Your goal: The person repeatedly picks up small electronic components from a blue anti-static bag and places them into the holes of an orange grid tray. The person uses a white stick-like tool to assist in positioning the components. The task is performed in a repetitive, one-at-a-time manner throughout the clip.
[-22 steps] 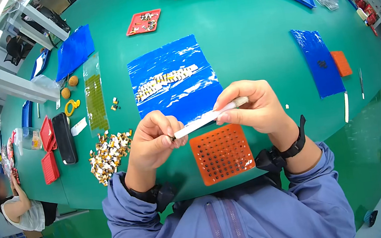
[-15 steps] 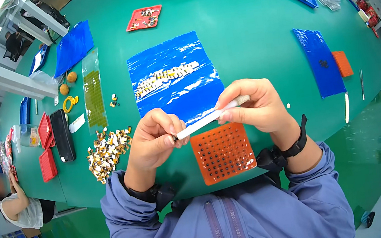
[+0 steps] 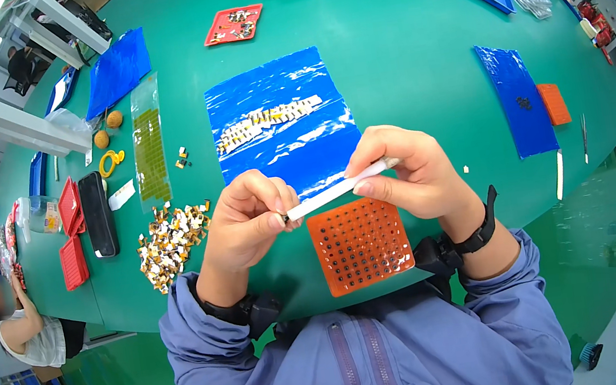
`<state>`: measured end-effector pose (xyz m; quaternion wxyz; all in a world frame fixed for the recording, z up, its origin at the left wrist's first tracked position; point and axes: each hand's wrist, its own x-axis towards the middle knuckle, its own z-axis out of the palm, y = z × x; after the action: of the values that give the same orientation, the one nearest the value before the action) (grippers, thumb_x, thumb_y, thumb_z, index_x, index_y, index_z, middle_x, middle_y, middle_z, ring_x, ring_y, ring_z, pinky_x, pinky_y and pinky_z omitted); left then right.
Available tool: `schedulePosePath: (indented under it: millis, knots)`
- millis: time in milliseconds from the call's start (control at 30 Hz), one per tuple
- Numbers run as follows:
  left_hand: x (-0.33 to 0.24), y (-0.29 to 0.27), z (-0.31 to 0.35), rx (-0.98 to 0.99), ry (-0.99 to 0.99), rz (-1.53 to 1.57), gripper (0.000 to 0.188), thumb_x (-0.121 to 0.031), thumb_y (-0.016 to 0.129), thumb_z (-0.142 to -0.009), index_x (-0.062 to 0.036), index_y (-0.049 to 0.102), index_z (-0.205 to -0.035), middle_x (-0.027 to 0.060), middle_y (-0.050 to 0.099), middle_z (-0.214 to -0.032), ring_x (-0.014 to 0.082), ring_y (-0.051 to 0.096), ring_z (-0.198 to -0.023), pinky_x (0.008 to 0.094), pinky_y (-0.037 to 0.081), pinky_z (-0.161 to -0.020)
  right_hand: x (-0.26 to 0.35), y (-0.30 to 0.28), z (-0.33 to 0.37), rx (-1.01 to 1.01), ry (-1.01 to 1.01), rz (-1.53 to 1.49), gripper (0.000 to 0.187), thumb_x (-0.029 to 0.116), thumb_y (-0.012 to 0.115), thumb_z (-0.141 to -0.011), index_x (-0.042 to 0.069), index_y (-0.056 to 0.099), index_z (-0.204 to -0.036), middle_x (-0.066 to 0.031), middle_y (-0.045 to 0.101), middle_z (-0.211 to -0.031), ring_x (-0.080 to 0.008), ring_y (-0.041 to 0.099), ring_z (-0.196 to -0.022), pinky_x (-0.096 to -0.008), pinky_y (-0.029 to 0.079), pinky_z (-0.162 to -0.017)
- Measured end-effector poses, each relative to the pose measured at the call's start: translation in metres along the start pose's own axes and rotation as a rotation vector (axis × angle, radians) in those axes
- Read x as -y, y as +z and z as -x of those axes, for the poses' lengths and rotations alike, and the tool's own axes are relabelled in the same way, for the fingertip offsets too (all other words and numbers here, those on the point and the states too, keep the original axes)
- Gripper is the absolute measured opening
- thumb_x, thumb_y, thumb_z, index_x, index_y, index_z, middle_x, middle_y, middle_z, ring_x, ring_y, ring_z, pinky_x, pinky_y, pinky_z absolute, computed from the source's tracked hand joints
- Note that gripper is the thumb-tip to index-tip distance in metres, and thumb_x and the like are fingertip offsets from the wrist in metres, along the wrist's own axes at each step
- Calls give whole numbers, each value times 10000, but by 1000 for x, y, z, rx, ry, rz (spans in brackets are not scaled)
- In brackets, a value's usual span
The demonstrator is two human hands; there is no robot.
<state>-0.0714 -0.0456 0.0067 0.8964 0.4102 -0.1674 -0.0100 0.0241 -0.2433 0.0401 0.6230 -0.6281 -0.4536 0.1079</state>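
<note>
My right hand [image 3: 406,175] pinches a white flat stick [image 3: 321,199] between thumb and fingers, and the stick slants down toward the left. At its left end, my left hand [image 3: 250,218] is closed in a pinch on a tiny dark piece [image 3: 285,218], which touches or nearly touches the stick's tip. Below the hands lies an orange perforated tray [image 3: 335,289] with small black round parts in many of its holes. Beyond the hands, a blue sheet [image 3: 265,80] carries a row of small white-and-yellow pieces [image 3: 267,123].
A loose heap of small white, yellow and black pieces [image 3: 172,245] lies left of my left hand. Farther off are a red tray [image 3: 214,39], a yellow-green strip sheet [image 3: 151,155], a black case [image 3: 98,214], and at right another blue sheet [image 3: 516,76] and tweezers [image 3: 585,138].
Both hands keep their pinches and have shifted only slightly. The whole view has moved a little; nothing has been taken up or let go.
</note>
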Motion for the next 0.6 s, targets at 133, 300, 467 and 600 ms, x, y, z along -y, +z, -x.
schedulePosePath:
  millis: [133,300,467,600]
  knots:
    - [0,1,0,16,1,-30,110,-48,596,-784,-41,486,-784,72,525,-711,143,504,-682,246,396,-608,1,-4,1,34,-35,110,59,32,621,-743,12,597,-793,-50,576,-704,-147,540,-643,-244,422,-580]
    - [-2,-1,1,-7,-8,-38,110,-42,598,-780,-44,488,-786,70,526,-713,144,505,-685,251,395,-614,1,-6,0,84,-49,155,105,25,638,-721,11,591,-813,-53,580,-732,-154,540,-657,-254,424,-587]
    - [-1,0,1,-24,8,-20,108,-46,597,-783,-45,489,-790,66,524,-712,144,505,-687,252,393,-618,2,-3,0,43,-39,109,96,11,635,-716,9,593,-802,-58,584,-740,-162,543,-659,-259,426,-588]
    - [-1,-1,0,1,-1,-44,113,-47,602,-779,-46,489,-787,63,525,-712,143,504,-688,255,391,-620,-2,-3,-1,49,-103,111,96,7,632,-716,9,593,-804,-56,583,-740,-162,544,-655,-257,426,-582]
